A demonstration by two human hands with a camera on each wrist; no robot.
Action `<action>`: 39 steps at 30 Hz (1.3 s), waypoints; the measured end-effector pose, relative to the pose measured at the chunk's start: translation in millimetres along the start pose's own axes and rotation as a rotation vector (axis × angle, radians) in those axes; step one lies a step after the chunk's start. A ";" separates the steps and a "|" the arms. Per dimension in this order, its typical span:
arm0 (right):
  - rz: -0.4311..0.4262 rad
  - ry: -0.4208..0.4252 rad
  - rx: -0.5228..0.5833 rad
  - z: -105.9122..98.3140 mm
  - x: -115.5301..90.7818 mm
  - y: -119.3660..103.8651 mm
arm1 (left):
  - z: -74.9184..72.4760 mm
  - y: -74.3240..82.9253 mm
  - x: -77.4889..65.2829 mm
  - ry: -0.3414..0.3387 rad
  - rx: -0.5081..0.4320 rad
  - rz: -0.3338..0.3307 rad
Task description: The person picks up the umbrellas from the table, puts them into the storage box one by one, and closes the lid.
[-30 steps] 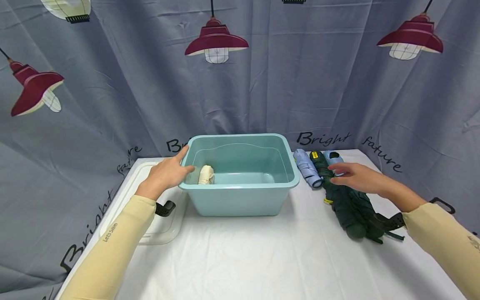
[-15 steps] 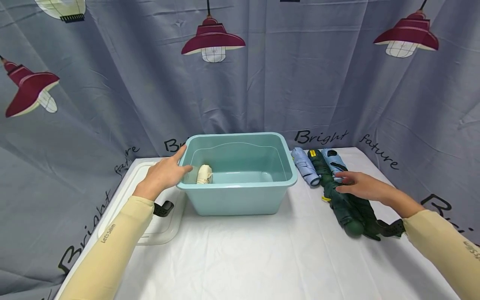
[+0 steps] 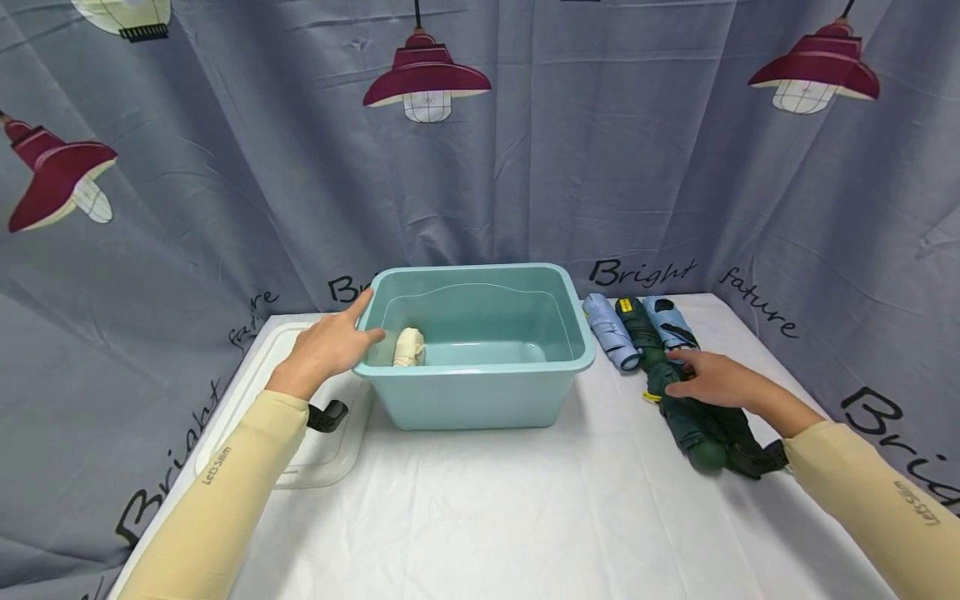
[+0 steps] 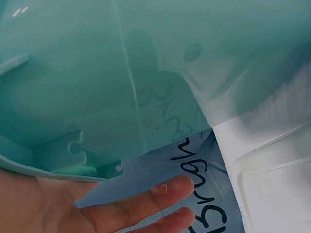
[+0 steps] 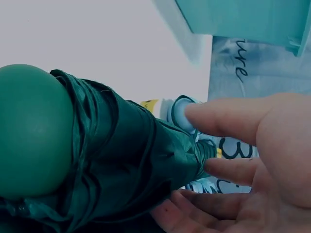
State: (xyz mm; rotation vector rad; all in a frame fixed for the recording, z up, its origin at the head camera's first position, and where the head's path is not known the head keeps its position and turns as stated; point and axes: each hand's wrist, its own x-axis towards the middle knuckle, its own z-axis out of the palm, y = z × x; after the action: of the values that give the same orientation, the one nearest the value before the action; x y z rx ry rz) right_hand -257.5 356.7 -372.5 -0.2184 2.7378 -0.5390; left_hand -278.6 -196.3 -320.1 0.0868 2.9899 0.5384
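Note:
My left hand (image 3: 326, 350) rests on the left rim of a teal plastic bin (image 3: 480, 400). Its thumb points over the inside, and in the left wrist view its fingers (image 4: 160, 194) stretch along the outside. A rolled cream folding umbrella (image 3: 409, 347) lies in the bin's left end. At the right, my right hand (image 3: 712, 382) is over a dark green folded umbrella (image 5: 116, 145) with a round green handle end (image 5: 34, 131). Thumb and fingers are spread about its narrower end; contact is hard to judge. Another dark green one (image 3: 731, 429) lies partly hidden beneath the wrist.
Behind the right hand lie a pale blue folded umbrella (image 3: 611, 332), a dark green one (image 3: 636, 321) and a light blue one with black patches (image 3: 670, 321). A whitish lid (image 3: 318, 454) lies left of the bin on the white-covered table (image 3: 480, 517). A grey curtain (image 3: 540, 183) hangs behind.
My right hand has come down and back toward me, from above the patterned blue umbrella to the dark green one. The left hand stays at the bin rim. The view has shifted slightly.

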 end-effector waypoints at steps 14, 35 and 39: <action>0.036 0.013 -0.128 2.4 8.8 -2.8 | -3.0 0.1 -0.7 0.011 -0.004 0.015; 0.065 -0.055 -0.218 20.7 8.5 -10.1 | -0.1 -1.0 -2.2 0.013 -0.021 0.012; 0.090 -0.094 -0.166 22.8 7.8 -11.8 | -0.2 -0.8 -2.6 0.012 -0.020 0.011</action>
State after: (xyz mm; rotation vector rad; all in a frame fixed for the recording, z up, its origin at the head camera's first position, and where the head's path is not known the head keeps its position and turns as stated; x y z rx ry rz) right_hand -255.5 336.5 -390.1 -0.1563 2.6863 -0.2698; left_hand -276.1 -197.3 -320.0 0.0986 2.9968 0.5712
